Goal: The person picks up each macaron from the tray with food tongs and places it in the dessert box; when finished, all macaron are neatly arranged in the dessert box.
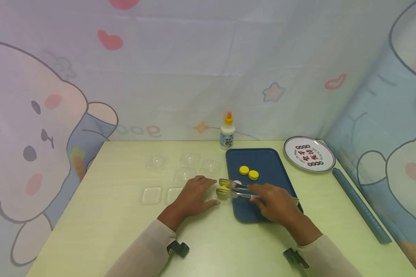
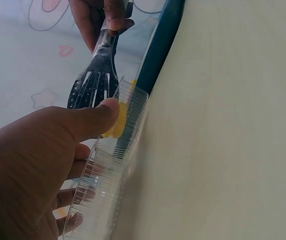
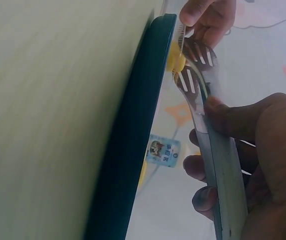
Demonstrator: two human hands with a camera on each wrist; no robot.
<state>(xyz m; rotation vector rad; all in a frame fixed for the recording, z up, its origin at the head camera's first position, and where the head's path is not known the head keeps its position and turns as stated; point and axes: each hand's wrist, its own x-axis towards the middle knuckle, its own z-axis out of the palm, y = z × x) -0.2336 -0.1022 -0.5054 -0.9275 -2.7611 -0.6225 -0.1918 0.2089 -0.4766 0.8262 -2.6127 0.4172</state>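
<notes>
My right hand [image 1: 279, 202] grips metal serving tongs [image 3: 208, 145] with slotted ends, over the dark blue tray [image 1: 242, 215]. At the tongs' ends is a yellow round piece [image 3: 175, 57], macaron-like, beside the tray's left edge. My left hand [image 1: 194, 196] holds a clear ribbed plastic box [image 2: 102, 185], thumb on its rim and fingers along the far side. In the left wrist view the yellow piece shows through the box's end; whether it touches the bottom is hidden. Two more yellow macaron-like pieces [image 1: 248, 172] lie on the tray, and a whitish one [image 1: 237, 183] is partly behind the tongs.
Several clear plastic boxes or lids [image 1: 151, 195] stand on the table left of my left hand. A glue-like white bottle [image 1: 227, 132] with an orange cap stands behind the tray. A printed white plate [image 1: 308, 154] and a long blue-grey bar [image 1: 360, 206] lie at right.
</notes>
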